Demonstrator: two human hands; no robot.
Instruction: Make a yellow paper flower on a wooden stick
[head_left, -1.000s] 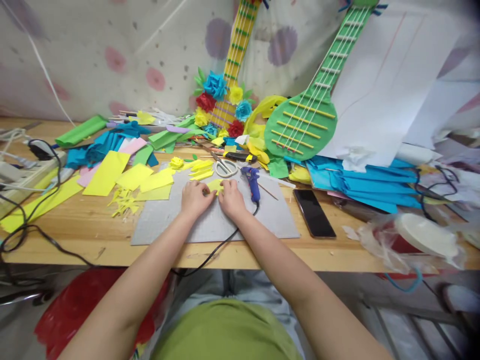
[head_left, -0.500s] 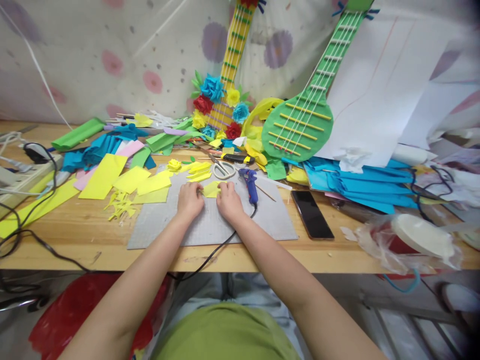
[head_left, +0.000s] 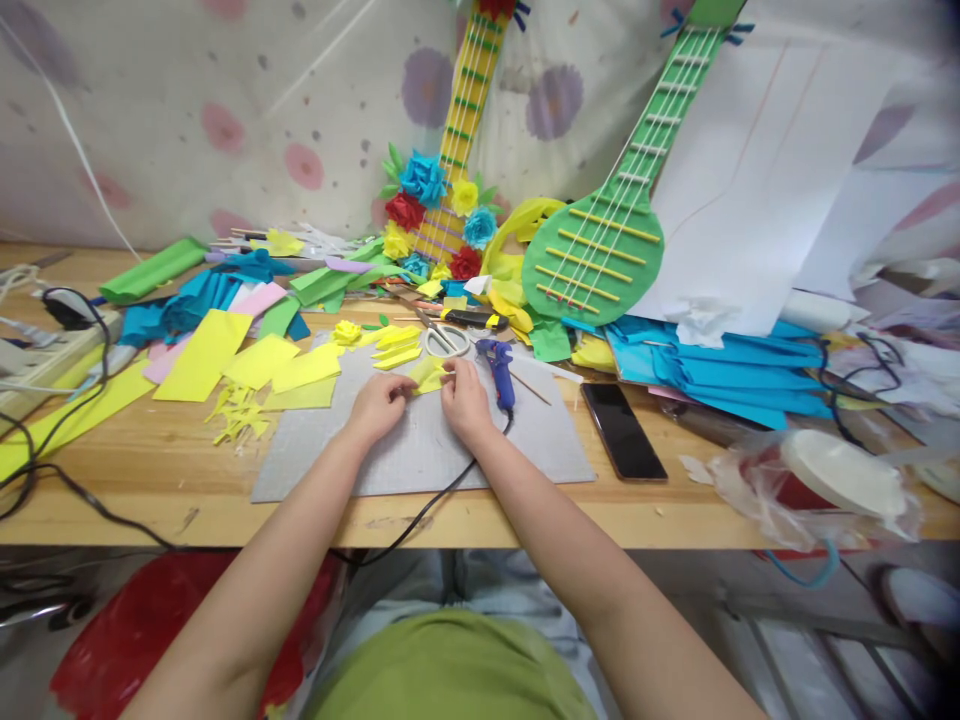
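Observation:
Both my hands rest on a grey cutting mat at the middle of the wooden table. My left hand and my right hand pinch a small piece of yellow paper between them, fingers closed on its edges. A blue glue gun lies just right of my right hand, its black cord trailing off the table's front edge. White-handled scissors lie just behind the paper.
Yellow paper sheets and scraps lie left of the mat. A black phone lies to the right. Two paper guitars, green and yellow, lean at the back. Blue paper, cables and a plastic bag crowd the sides.
My hands have lifted the yellow piece slightly off the mat and shifted a little toward the back. Nothing else on the table has moved.

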